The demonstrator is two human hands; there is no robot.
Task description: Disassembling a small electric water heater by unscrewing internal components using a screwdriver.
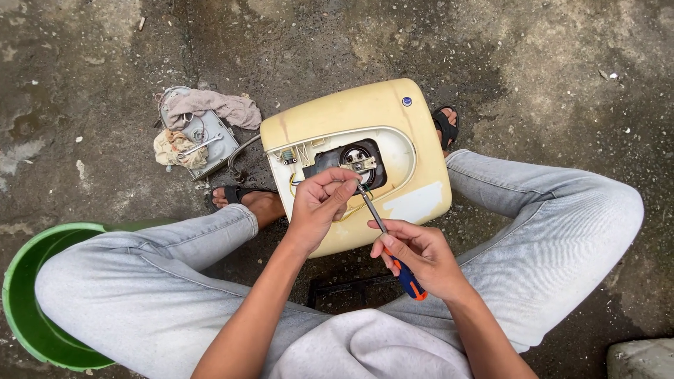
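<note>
Bottom left there's my green basin, and up in the upper left the metal cover plate is already off, lying on the concrete under some rags. Dead center, the yellowed water heater sits between my feet with its opening exposed. My left hand is pinching the fitting inside while my right hand grips the orange-blue screwdriver, tip at that part, so it's not out yet.

heater casing – glossy cream plastic | screwdriver – metal shaft | floor – rough concrete
</note>
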